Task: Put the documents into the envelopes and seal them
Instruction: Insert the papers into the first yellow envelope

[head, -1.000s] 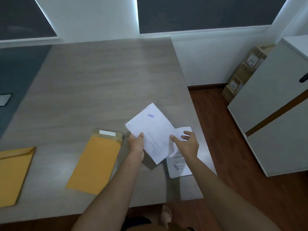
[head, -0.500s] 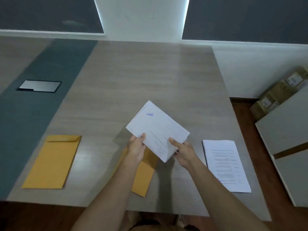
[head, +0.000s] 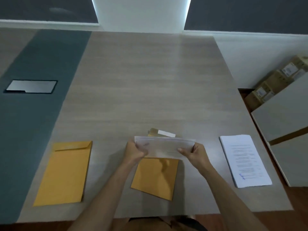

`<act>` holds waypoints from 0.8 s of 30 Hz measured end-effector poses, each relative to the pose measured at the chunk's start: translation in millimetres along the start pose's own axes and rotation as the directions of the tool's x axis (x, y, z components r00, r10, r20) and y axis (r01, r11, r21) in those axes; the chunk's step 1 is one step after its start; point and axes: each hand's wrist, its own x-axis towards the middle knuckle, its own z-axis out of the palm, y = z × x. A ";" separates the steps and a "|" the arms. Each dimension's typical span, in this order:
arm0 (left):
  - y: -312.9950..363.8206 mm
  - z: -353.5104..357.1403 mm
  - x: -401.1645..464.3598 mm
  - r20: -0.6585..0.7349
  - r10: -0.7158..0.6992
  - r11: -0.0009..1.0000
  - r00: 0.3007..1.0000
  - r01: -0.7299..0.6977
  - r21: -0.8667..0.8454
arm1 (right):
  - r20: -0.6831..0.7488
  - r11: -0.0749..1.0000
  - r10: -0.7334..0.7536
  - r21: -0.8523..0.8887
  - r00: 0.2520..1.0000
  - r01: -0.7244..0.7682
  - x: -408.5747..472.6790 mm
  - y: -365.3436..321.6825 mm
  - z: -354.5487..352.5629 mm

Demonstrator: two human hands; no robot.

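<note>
A white document [head: 164, 146] is held level between both hands above the table. My left hand [head: 135, 150] grips its left end and my right hand [head: 194, 152] grips its right end. Beneath it lies an orange envelope [head: 155, 177] with its flap open and a white adhesive strip [head: 166, 133] showing beyond the paper. A second orange envelope [head: 65, 172] with a folded flap lies at the left. A stack of printed documents [head: 244, 160] rests at the right of the table [head: 150, 89].
A dark grey strip with a metal cable hatch [head: 30, 86] runs along the table's left side. A white cabinet [head: 286, 134] stands right of the table, with cardboard boxes [head: 275, 80] behind it by the wall.
The document has turned from a tilted diagonal to level and moved over the middle envelope. Both hands shifted to its two ends. The view panned slightly left.
</note>
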 end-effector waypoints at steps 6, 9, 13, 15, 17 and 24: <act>-14.8 21.9 -1.8 -0.067 -0.096 0.994 0.993 0.092 -0.065 | -0.046 0.993 0.116 0.041 0.992 -0.114 -3.7 22.5 11.3; -8.0 21.4 0.9 -0.055 -0.048 0.996 0.997 0.044 -0.074 | -0.041 0.993 0.114 -0.013 0.993 -0.115 2.2 19.7 7.0; -6.3 27.5 8.6 -0.066 0.033 0.999 0.997 -0.034 -0.013 | -0.098 0.990 0.109 -0.083 0.989 -0.117 17.3 11.4 -15.5; -9.0 38.3 11.8 -0.146 0.083 0.991 0.986 -0.065 0.120 | -0.143 0.990 0.078 -0.106 0.987 -0.094 29.9 3.9 -34.7; -7.4 52.6 10.1 -0.151 0.164 0.920 0.975 -0.096 0.380 | -0.184 0.986 0.039 -0.153 0.982 -0.067 46.4 -6.3 -54.5; -6.9 72.9 17.8 -0.006 0.113 0.526 0.994 -0.054 0.849 | -0.134 0.928 -0.088 -0.370 0.987 0.033 92.1 -31.9 -80.2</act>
